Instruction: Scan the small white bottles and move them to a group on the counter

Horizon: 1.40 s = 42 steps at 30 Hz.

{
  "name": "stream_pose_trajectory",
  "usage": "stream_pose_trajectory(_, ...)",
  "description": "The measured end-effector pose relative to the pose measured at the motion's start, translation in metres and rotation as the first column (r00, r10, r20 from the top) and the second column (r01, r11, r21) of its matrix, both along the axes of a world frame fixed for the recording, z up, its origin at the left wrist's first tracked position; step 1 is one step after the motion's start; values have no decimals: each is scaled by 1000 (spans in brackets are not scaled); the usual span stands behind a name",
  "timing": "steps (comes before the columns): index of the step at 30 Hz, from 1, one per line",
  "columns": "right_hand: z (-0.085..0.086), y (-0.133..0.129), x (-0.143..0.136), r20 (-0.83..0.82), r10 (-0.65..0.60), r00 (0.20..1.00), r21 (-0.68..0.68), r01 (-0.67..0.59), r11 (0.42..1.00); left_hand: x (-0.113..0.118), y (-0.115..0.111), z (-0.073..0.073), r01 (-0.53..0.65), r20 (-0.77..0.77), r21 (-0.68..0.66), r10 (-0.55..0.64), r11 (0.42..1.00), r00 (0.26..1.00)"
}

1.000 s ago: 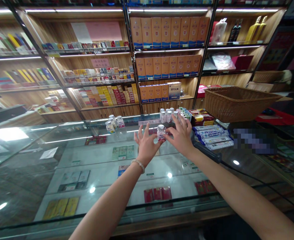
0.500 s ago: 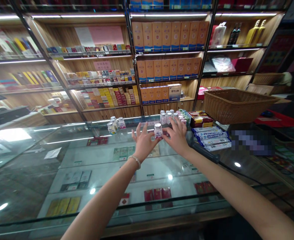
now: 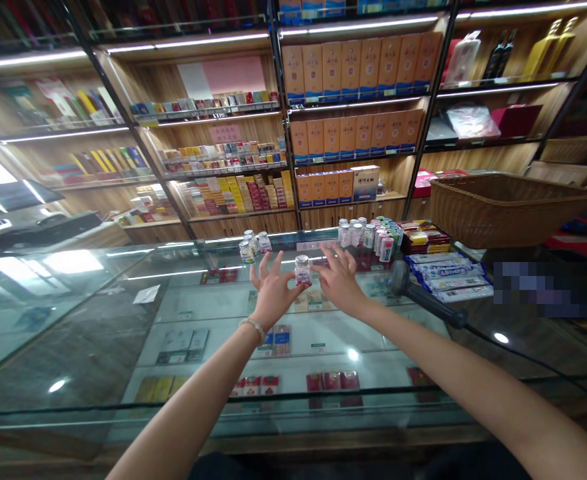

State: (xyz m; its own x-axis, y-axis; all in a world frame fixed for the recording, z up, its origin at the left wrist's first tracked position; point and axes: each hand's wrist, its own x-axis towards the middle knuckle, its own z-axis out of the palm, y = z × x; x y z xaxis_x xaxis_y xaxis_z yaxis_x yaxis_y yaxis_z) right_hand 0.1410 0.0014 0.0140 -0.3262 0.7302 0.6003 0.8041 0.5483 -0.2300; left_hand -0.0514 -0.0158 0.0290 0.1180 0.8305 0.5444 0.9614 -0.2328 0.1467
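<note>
A small clear jar with reddish contents (image 3: pixel 302 271) is between my hands above the glass counter (image 3: pixel 283 313). My left hand (image 3: pixel 272 291) pinches its left side between thumb and finger, the other fingers spread. At the jar's right side is my right hand (image 3: pixel 340 283), its thumb and index finger close to the jar and its other fingers raised. A few similar jars (image 3: pixel 247 251) stand to the left. Beyond my right hand several more jars (image 3: pixel 357 233) stand in a group, beside pink and green containers (image 3: pixel 386 248).
A black handheld scanner (image 3: pixel 430 299) with a cable lies right of my right hand. Blue-and-white packets (image 3: pixel 446 275), red and yellow packs (image 3: pixel 426 237) and a wicker basket (image 3: pixel 508 210) are at the right. Stocked shelves (image 3: pixel 358 105) stand behind the counter.
The view has shifted, so the shelves and counter goods appear farther right. Both hands and the jar have moved left over the counter, away from the jar group on the right.
</note>
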Motion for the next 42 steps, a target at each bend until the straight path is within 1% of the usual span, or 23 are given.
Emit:
stream_pose_trajectory(5,-4,-3,-22,34,55,998,-43,-54,998,-25,-6,-7,-50,-16,-37,49,998,999)
stream_pose_trajectory(9,-9,-4,-32,65,79,995,-57,-75,996,-34,-12,-9,-69,-16,-80,68,994,998)
stream_pose_trajectory(16,-16,-6,-37,117,103,988,-96,-92,991,-39,-15,-12,-75,-18,-166,74,983,997)
stream_pose_trajectory(24,-18,-7,-44,127,112,986,-118,-97,988,-45,-12,-14,-69,-40,-167,63,984,997)
stream_pose_trajectory(29,-23,-7,-46,132,120,984,-158,-99,982,-47,-9,-19,-88,-6,-172,88,981,996)
stream_pose_trajectory(33,-24,-10,-45,139,122,983,-174,-97,980,-48,-7,-22,-97,6,-177,99,979,995)
stream_pose_trajectory(38,-24,-12,-43,162,118,980,-171,-90,981,-48,-10,-20,-108,4,-195,111,975,994)
stream_pose_trajectory(42,-26,-14,-41,180,116,977,-170,-86,982,-52,-16,-17,-129,13,-208,135,970,991)
